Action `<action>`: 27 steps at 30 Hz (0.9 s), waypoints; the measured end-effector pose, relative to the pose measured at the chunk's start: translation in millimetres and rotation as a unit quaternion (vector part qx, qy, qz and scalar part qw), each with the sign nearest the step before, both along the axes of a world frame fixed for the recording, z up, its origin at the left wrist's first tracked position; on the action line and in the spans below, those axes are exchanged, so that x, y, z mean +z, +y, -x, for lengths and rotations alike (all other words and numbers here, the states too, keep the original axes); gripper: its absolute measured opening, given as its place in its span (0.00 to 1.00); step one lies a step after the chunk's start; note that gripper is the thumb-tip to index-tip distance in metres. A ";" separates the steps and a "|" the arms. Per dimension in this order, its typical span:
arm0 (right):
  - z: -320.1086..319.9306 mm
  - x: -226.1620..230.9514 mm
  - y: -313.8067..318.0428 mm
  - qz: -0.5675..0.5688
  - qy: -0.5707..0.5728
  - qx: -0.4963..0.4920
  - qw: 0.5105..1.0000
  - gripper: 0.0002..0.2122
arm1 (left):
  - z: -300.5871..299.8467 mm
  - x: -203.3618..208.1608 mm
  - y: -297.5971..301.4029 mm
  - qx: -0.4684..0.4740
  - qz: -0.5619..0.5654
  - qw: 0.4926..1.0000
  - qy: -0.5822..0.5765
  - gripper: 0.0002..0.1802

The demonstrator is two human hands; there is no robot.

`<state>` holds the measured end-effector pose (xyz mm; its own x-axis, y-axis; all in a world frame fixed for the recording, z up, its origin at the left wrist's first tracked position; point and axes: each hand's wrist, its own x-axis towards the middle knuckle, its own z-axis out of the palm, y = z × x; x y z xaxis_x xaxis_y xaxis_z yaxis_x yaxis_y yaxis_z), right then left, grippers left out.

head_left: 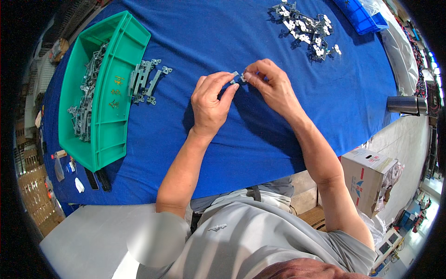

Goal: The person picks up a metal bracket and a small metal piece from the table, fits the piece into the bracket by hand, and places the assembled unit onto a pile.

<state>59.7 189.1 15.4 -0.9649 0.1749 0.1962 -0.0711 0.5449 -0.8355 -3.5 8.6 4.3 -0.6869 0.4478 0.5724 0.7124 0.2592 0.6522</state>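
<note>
Over the middle of the blue cloth, my left hand (210,100) pinches a small metal bracket (235,74) between thumb and fingers. Close on its right, my right hand (274,88) is closed with its fingertips on a small silvery metal piece (243,78). My fingers cover much of both, and I cannot tell whether they are joined as one part. Left of my hands, several long metal brackets (152,84) lie side by side against a green plastic bin (109,135). Inside the bin is a heap of similar metal brackets (86,104).
At the far right lies a loose pile of small metal parts (310,32), near a blue plastic bin (360,21). A steel cup (404,105) stands by the right table edge, above a cardboard box (364,179) below. Small dark items (97,180) lie near the left corner.
</note>
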 end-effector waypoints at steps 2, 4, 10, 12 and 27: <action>0.8 -2.8 0.5 0.076 0.062 -0.054 0.994 0.09 | 0.6 -2.0 2.2 0.008 -0.010 1.000 0.009 0.10; -0.1 4.8 1.8 0.168 0.005 -0.046 0.985 0.09 | -3.2 -4.9 1.2 0.038 -0.021 0.995 -0.091 0.09; -4.0 17.0 -3.7 0.251 -0.129 0.043 0.959 0.10 | -3.4 -7.7 -0.7 0.063 -0.068 0.965 -0.244 0.10; -4.0 17.0 -4.9 0.231 -0.124 0.043 0.964 0.11 | -2.9 -8.8 -0.3 0.062 -0.067 0.969 -0.229 0.10; -3.1 3.8 -1.0 0.123 -0.102 0.009 0.987 0.07 | -3.1 1.9 0.8 0.037 -0.039 0.995 -0.085 0.11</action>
<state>62.8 188.1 19.2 -0.9832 0.1756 -0.0492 0.1049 0.3238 -0.9403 -0.4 9.4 6.2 -0.8068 0.3508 0.4755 0.5702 0.2510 0.7822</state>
